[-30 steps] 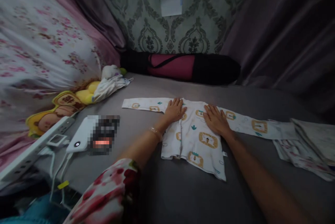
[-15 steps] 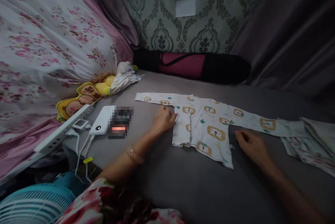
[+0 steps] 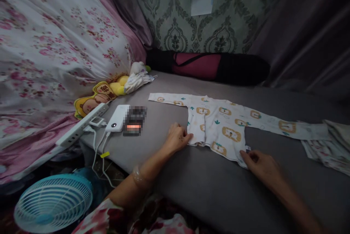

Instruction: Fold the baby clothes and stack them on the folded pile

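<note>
Head view: our left hand [image 3: 177, 138], fingers curled, touches one lower corner of a lion-print long-sleeved shirt [image 3: 218, 121]; our right hand [image 3: 261, 162], thumb and finger bent close together, meets the opposite corner. We cannot tell whether either pinches cloth. This spacing would likely hold the hem straight. The shirt lies flat mid-bed [image 3: 188, 175], its right cuff reaching folded clothes [image 3: 325, 150]. By the bed's left edge, a white power bank [image 3: 117, 119] sits beside a power strip [image 3: 82, 126], probably for charging; a black-and-maroon bag [image 3: 197, 65] lines the back edge.

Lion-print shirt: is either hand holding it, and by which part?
Left hand and right hand each touch the shirt at a bottom corner; whether either grips it cannot be told.
</note>
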`<state>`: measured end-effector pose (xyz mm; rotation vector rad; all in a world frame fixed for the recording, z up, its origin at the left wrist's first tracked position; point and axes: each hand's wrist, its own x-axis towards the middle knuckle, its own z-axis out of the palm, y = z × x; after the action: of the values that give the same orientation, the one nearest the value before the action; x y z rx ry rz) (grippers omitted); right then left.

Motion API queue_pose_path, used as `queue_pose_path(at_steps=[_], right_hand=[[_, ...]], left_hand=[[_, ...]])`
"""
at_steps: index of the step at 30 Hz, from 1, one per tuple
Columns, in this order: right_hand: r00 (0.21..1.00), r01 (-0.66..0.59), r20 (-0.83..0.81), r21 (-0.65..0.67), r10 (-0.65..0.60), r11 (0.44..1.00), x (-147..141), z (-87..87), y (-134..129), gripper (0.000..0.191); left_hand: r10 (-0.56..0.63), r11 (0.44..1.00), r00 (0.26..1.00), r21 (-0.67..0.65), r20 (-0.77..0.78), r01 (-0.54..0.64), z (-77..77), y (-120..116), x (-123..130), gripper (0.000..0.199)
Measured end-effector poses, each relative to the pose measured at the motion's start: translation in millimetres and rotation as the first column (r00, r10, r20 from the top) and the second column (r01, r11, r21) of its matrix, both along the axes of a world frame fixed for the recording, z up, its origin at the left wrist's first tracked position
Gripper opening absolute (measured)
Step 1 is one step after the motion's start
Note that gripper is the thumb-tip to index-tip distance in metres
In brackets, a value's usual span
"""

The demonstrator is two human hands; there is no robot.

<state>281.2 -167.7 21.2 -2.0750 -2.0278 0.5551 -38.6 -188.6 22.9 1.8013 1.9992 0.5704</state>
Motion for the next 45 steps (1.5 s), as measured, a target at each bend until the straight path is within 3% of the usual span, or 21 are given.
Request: queue_pose_path(at_steps=[7,13,21,24,27,30,38,43,45], right_hand=[[0.999,-0.032,0.006,0.009,0.032,0.999,-4.1,0.5,-6.1,0.037],[0.995,-0.052,-0.083,0.021,0.053,0.998,-9.3,9.4,-12.1,0.035],[0.953,0.055,-0.299,0.029,-0.044,0.998,1.3,10.1,-12.7,0.033],[0.937,0.055,-0.345,0.003,-0.05,0.999,5.7,15.1,-12.0,0.037],[0.92,0.019,-0.391,0.019,-0.01,1.0,12.4,22.7,-10.3,0.05],[0.916,-0.027,-0.399,0.029,0.037,0.999,20.8,24.3,-6.6,0.056],[0.948,-0.219,-0.232,0.02,0.217,0.976,25.7,8.5,-7.4,0.047],[0.958,-0.272,-0.103,-0.046,0.266,0.961,27.6,22.8,-10.4,0.046],[0.943,-0.327,-0.089,-0.083,0.32,0.941,30.6,30.1,-2.7,0.042]], left_hand=[[0.056,0.998,0.998,0.004,0.012,-0.056,-1.8,-2.7,3.8,0.028],[0.046,0.999,0.999,-0.026,0.015,-0.046,6.9,-1.8,2.8,0.024],[0.05,0.994,0.945,-0.109,0.324,-0.015,19.1,1.6,-13.6,0.022],[0.062,0.997,0.927,-0.073,0.371,-0.037,18.2,1.8,-22.2,0.019],[0.028,0.999,0.927,-0.051,0.374,-0.009,17.8,1.9,-33.5,0.03],[-0.012,0.998,0.942,-0.059,0.337,0.034,19.0,3.9,-44.9,0.035],[-0.118,0.987,0.985,-0.094,0.128,0.13,16.0,8.9,-56.3,0.036],[-0.168,0.977,0.986,-0.134,-0.004,0.166,13.2,8.8,-64.0,0.036],[-0.196,0.979,0.974,-0.08,-0.111,0.188,16.3,9.9,-60.3,0.032]])
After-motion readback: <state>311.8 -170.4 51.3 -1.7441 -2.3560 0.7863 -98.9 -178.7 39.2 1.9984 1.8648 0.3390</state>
